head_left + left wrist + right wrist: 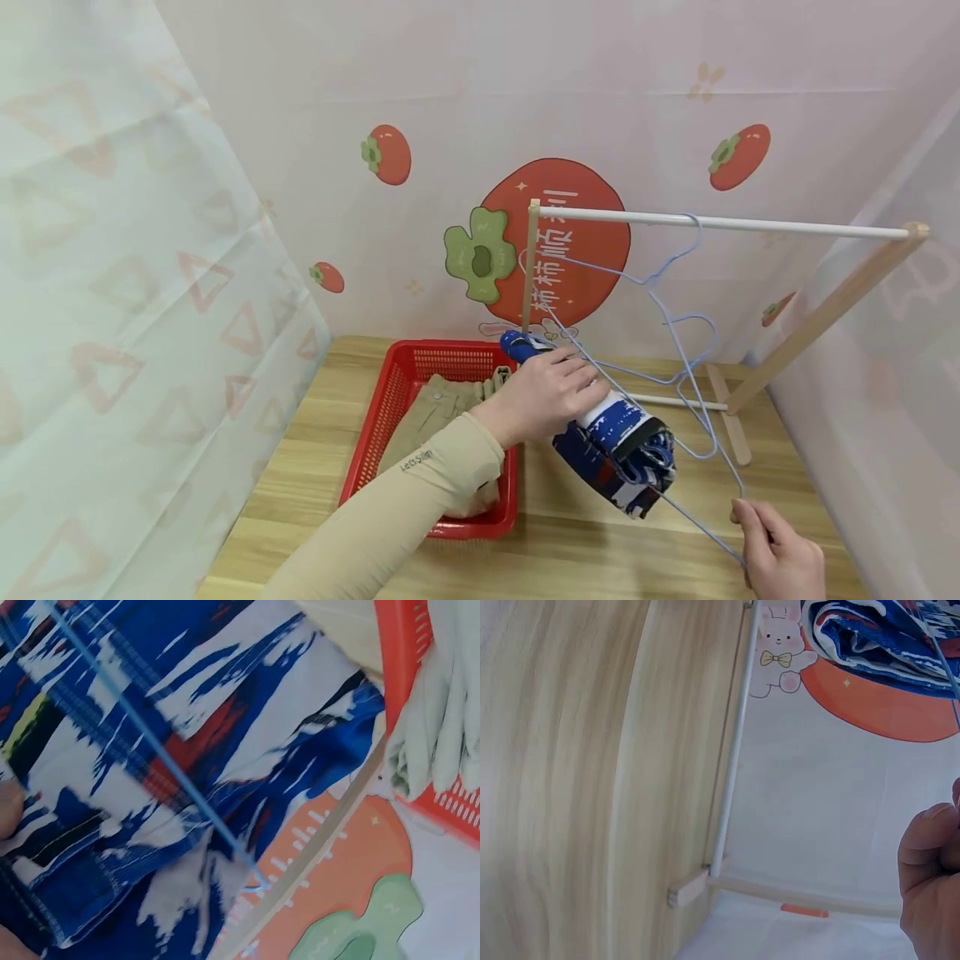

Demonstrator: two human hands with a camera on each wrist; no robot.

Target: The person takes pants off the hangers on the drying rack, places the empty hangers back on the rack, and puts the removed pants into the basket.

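My left hand (551, 392) grips a folded garment (622, 425) with a blue, white and red print, in front of the clothes rack. The garment hangs in folds around a light blue wire hanger (697, 527). My right hand (783, 550) pinches that hanger at its right end, near the table's front right. In the left wrist view the wire crosses the printed cloth (172, 675), and only bits of my left fingers (9, 810) show at the edge. The right wrist view shows my curled right hand (930, 877); its fingertips are cut off by the frame.
A small rack with a white rail (787, 225) and wooden legs (832, 312) stands at the back right. Other blue hangers (671, 321) hang there. Left of the rack, a red basket (375, 425) on the wooden table (292, 467) holds folded beige clothes (423, 425).
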